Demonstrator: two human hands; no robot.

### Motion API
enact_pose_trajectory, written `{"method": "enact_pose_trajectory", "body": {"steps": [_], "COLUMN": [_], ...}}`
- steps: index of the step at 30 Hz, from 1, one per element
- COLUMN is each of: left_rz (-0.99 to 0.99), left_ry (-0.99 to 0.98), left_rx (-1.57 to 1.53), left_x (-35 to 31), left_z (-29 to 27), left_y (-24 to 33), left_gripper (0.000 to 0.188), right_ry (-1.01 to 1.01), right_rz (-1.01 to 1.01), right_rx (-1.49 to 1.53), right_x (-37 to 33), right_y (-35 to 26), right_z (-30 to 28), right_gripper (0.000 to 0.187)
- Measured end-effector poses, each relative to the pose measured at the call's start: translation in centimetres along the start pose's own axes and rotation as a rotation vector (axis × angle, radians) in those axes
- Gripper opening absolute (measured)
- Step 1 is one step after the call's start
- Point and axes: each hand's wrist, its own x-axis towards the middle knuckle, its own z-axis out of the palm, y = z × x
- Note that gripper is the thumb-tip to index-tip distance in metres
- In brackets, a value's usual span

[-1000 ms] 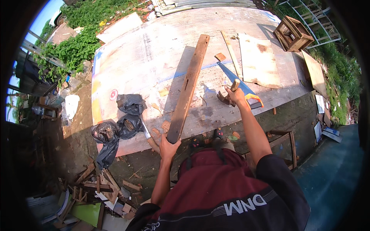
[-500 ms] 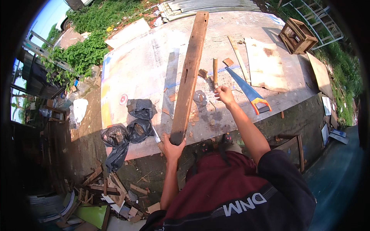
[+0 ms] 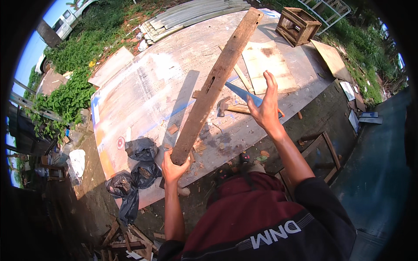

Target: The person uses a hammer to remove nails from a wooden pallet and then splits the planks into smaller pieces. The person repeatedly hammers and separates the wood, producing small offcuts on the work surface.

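Observation:
A long weathered wooden plank (image 3: 213, 87) slants up and to the right over the worktable (image 3: 143, 104). My left hand (image 3: 174, 167) is closed round its near end. To the right of the plank, my right hand (image 3: 266, 108) is raised with fingers spread and holds nothing. Below that hand a hammer (image 3: 235, 108) lies on the table, its head to the left and part of its handle hidden. A handsaw (image 3: 244, 92) with a blue blade lies behind the hand, which covers most of its orange handle.
Black plastic bags (image 3: 141, 150) sit at the table's near left. A thin board (image 3: 270, 65) and a wooden crate (image 3: 297, 27) are at the far right. Corrugated sheets (image 3: 191, 19) lie past the far edge. Scrap wood (image 3: 126, 241) litters the ground at lower left.
The plank has tilted further to the right in my left hand. My right hand has let go of the hammer and lifted with fingers spread. The hammer now lies flat. The view has shifted.

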Motion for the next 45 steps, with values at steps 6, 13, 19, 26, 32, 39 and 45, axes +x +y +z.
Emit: {"method": "enact_pose_trajectory", "body": {"steps": [6, 13, 19, 26, 32, 39, 45], "left_rz": [0.319, 0.570, 0.655, 0.525, 0.534, 0.467, 0.482], "left_ry": [-0.283, -0.830, -1.006, -0.817, -1.032, -0.930, -0.886], "left_rx": [0.133, 0.262, 0.403, 0.613, 0.509, 0.377, 0.276], "left_x": [7.2, 15.2, 19.7, 18.3, 11.4, 9.2, 8.7], "left_z": [-3.1, 2.3, 13.2, 22.6, 25.8, 28.1, 29.1], "left_y": [0.9, 3.4, 1.6, -1.1, 3.4, 3.0, 1.7], "left_gripper": [0.066, 0.064, 0.070, 0.080, 0.093, 0.095, 0.087], "right_ry": [-0.308, -0.710, -0.718, -0.714, -0.788, -0.681, -0.354], "right_rz": [-0.086, -0.040, 0.273, 0.450, 0.481, 0.520, 0.547], "right_rx": [-0.440, -0.379, -0.399, -0.377, -0.358, -0.219, -0.334], "right_x": [0.0, -11.8, -23.2, -28.0, -30.0, -25.2, -22.1], "right_y": [7.9, 15.1, 15.2, 14.5, 16.7, 15.8, 22.7], "right_z": [-6.5, -10.8, -8.2, -2.5, 0.8, -1.1, 4.5], "right_gripper": [0.104, 0.070, 0.081, 0.083, 0.082, 0.079, 0.062]}}
